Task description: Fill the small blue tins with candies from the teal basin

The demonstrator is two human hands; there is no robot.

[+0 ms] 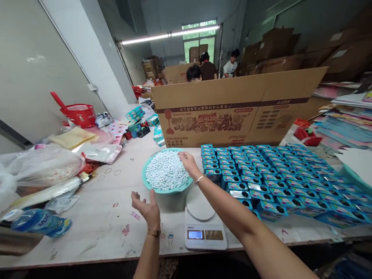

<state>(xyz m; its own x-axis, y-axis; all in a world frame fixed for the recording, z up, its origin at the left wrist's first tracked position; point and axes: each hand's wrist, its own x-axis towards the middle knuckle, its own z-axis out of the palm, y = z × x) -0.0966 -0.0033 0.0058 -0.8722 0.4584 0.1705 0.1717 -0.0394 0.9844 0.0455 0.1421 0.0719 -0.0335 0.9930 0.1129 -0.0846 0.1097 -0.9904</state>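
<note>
The left hand (148, 209) is bare, with a narrow brownish-gold band (154, 232) around its wrist. A slim, pale bracelet (200, 179) circles the wrist of the bare right hand (188, 162); both forearms are uncovered.

From my one scale (200, 203), I count one pellet-filled basin (166, 172) just beyond, one bottle (39, 223) and three thin loops (117, 170) left, three people (208, 69) farthest.

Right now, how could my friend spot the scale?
Find the big brown cardboard box straight ahead. Nearer you is the turquoise tub of white pellets; just right of it, closer still, sits the scale. Unlike its neighbours, it has a glowing number screen.
</note>
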